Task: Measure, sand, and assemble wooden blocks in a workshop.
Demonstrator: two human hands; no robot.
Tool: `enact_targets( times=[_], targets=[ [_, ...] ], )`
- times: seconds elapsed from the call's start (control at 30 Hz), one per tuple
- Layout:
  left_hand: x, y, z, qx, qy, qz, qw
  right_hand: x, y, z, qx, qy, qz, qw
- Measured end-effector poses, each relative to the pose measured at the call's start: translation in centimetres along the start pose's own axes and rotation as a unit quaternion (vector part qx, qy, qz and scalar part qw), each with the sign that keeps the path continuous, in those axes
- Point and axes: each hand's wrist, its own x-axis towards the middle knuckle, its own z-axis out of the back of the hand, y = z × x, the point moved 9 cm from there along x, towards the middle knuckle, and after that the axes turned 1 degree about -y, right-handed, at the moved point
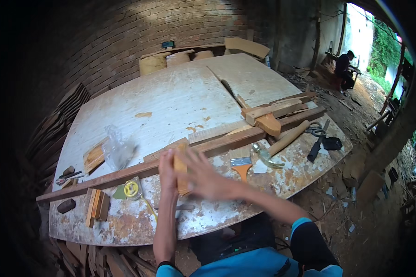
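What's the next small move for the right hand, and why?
Probably ease the right hand off the wooden block to expose its face: the left hand seems to grip the block's left edge, while the right, blurred, hides part of that face.

No legible txt, no readable nos., labels, signs

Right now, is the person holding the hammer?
No, the hammer lies on the table beside the paintbrush, while the left hand and right hand are at a wooden block.
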Motion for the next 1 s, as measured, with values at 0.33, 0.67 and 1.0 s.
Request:
enact_targets(
  times=[0.33,0.67,1.0],
  targets=[
    [-1.8,-1.8,-1.2,0.091,-0.046,-0.122,0.987,2.2,-3.9,1.6,0.095,-0.081,-0.052,0.991],
    [1.5,-0.2,3.0,-0.032,-0.001,-0.009,0.999,-4.5,3.0,1.4,0.282,0.06,-0.068,0.955],
    [1.4,2.8,1.9,-0.203,0.034,0.06,0.977,-4.7,0.0,-0.7,0.186,-0.054,-0.117,0.974]
  ],
)
